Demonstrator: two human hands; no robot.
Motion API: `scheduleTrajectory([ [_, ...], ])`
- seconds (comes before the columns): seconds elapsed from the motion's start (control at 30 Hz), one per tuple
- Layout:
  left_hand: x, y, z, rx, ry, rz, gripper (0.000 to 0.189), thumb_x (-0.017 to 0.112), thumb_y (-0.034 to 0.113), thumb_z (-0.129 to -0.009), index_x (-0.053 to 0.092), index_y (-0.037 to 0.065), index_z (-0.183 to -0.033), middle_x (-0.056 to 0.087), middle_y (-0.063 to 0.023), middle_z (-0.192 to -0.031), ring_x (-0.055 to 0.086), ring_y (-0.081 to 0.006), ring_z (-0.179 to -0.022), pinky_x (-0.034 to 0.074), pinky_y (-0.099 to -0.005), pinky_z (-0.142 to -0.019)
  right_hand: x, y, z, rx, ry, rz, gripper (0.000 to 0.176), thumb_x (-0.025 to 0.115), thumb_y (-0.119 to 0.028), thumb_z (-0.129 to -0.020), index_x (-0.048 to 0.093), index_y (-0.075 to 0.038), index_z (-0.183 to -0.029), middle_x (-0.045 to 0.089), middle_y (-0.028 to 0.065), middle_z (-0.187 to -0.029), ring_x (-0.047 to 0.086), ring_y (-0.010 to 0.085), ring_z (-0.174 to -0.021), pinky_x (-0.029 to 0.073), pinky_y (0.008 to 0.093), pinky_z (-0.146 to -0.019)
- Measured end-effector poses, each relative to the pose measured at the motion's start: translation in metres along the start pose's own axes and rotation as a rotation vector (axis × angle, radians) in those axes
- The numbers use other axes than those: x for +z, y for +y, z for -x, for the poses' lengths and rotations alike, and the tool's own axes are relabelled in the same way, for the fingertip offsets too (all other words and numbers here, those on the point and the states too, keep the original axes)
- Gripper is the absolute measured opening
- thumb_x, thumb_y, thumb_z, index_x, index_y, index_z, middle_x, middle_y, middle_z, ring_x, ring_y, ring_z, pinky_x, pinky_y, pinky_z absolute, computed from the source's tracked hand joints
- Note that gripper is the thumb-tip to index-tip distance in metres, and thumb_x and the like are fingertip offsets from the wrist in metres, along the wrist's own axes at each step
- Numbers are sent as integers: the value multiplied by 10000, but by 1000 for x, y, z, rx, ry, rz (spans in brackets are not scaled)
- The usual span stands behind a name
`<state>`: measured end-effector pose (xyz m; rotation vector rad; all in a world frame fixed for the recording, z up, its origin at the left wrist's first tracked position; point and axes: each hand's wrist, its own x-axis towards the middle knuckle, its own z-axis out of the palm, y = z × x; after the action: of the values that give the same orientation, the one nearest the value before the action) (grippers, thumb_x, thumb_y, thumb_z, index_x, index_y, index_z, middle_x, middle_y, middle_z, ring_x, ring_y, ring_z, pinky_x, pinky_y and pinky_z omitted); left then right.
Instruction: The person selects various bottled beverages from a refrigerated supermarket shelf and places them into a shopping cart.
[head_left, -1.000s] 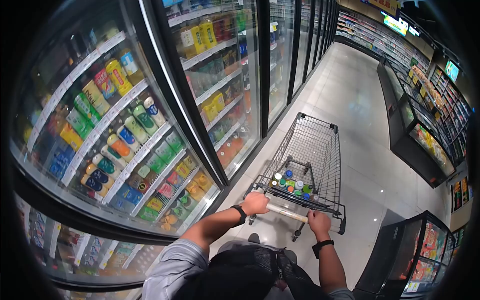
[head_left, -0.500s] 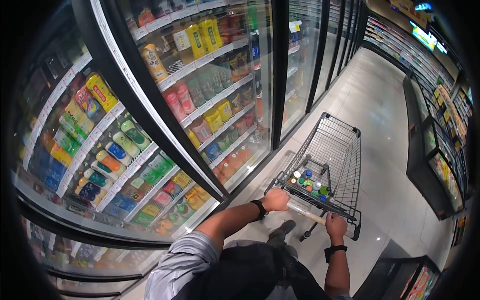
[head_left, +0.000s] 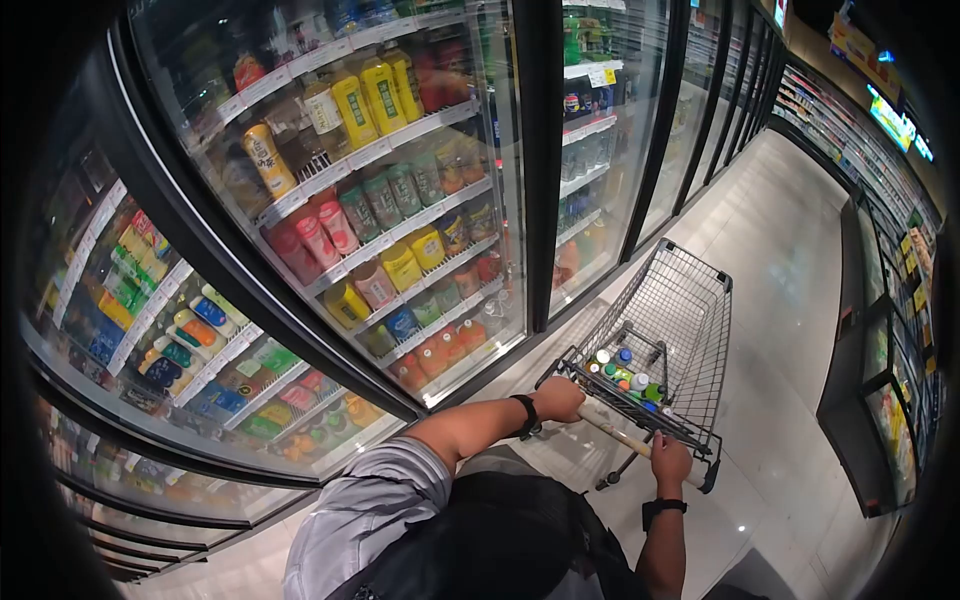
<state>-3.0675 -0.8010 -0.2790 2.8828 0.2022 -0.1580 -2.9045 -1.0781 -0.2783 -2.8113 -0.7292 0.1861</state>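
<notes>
The left hand point(head_left: 558, 398) and right hand point(head_left: 670, 460) close their fingers round the handle point(head_left: 618, 436) of the cart point(head_left: 705, 345), one near each end, probably for steady steering, with bottles point(head_left: 625, 372) just beyond.

Left side blocked: shut glass cooler doors point(head_left: 420, 200) run close beside the wire cart point(head_left: 690, 320). Ahead the aisle floor point(head_left: 790, 250) lies open. On the right, display cabinets point(head_left: 885, 400) form a wall, well apart from the cart
</notes>
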Motion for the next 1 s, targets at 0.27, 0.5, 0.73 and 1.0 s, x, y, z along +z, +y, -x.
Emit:
scheduleTrajectory([
  [0.27,-25,-13,-104,-48,-29,-6,329,732,396,-720,764,82,-812,722,-142,-792,712,-349,-772,565,-474,-704,-8,19,-107,-11,-8,13,472,530,-476,-957,741,-78,-817,703,183,-773,690,388,-760,530,501,-685],
  [0.5,-39,-50,-193,-44,34,-18,298,744,374,-686,746,84,-756,709,-146,-749,709,-351,-762,559,-475,-687,-5,20,-193,-7,41,16,474,494,-463,-972,747,-86,-835,708,180,-789,688,395,-771,527,507,-690],
  [0.73,-43,-65,-252,-70,34,48,332,752,350,-688,708,76,-869,695,-152,-821,677,-346,-854,496,-457,-897,-12,19,-245,-42,84,17,477,488,-444,-973,727,-80,-779,698,183,-743,679,399,-722,512,523,-645],
  [1.0,-24,-37,-129,-170,364,172,855,745,406,-791,394,-7,-1452,260,-279,-1565,160,-450,-1496,153,-549,-1216,-12,29,-263,-92,143,82,528,443,-465,-1004,706,-61,-788,698,200,-739,683,410,-715,522,527,-634],
])
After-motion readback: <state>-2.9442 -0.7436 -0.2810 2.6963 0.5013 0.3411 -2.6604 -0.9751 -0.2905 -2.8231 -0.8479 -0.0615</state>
